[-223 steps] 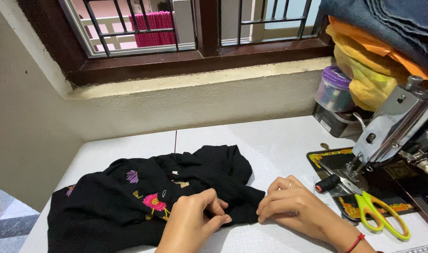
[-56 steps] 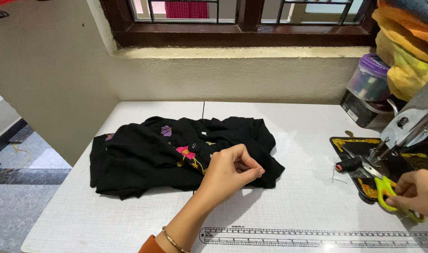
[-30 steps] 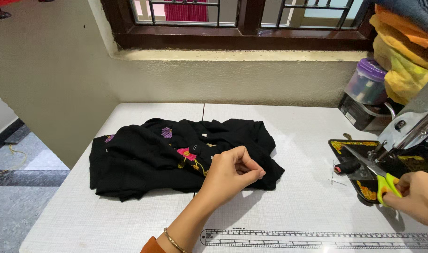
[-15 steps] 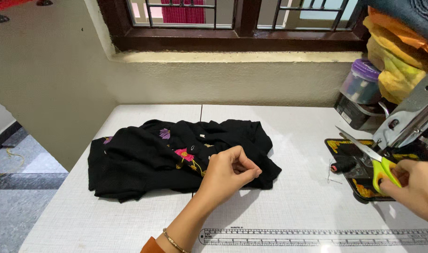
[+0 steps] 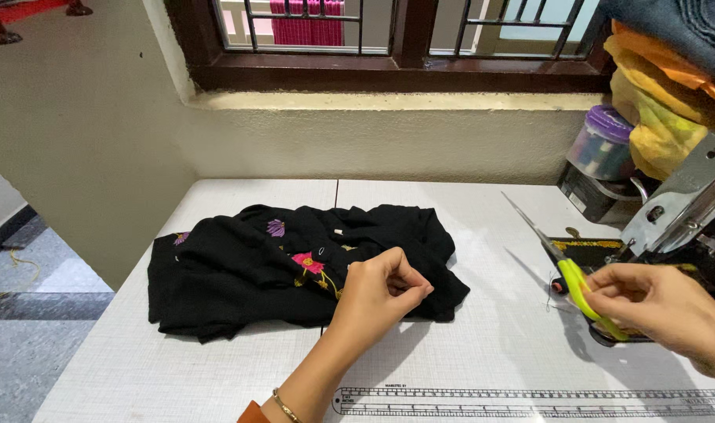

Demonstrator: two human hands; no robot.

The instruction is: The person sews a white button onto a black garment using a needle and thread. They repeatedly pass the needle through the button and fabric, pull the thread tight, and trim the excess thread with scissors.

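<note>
The black cloth [image 5: 295, 270] lies long-ways across the white table [image 5: 483, 360], the left hand [image 5: 381, 288] pinching its right edge, while the right hand [image 5: 659, 301] grips green scissors [image 5: 573, 274], blades pointing up-left, apart from the cloth.

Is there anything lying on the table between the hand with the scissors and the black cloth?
Nothing visible. The right hand holds the scissors above bare white table; the black cloth lies to its left, pinched by the left hand.
</note>
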